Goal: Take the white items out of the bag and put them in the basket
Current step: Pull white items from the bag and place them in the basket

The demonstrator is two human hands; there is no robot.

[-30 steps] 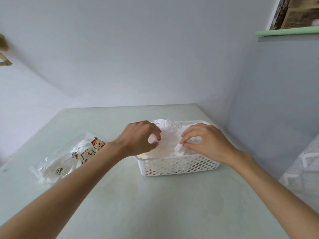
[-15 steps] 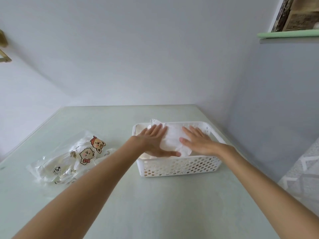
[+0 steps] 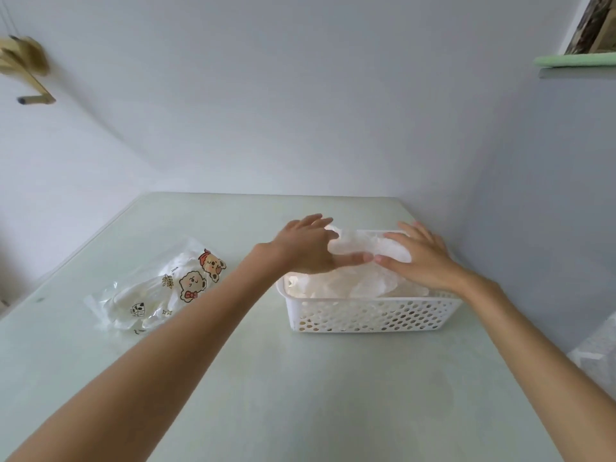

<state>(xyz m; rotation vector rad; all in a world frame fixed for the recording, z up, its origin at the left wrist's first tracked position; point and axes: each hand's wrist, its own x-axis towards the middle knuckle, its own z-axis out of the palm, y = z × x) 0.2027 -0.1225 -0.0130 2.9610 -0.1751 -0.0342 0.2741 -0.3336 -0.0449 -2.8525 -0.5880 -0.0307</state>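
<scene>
We note both hands have risen slightly since half a second ago, yet stay flat on the white items (image 3: 358, 278) heaped in the basket (image 3: 370, 315) near the counter's (image 3: 266, 378) right edge. Left hand (image 3: 305, 248) and right hand (image 3: 421, 258) press with straight fingers, gripping nothing. The bag (image 3: 156, 288), left, shows cartoon bears; its small writing is illegible.

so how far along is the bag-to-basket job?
Done: a pile of white items fills the white basket. In hand: left hand and right hand lie flat on the pile, fingers straight, no grip. Left: the clear cartoon-bear bag on the table seems to hold more white items.
</scene>
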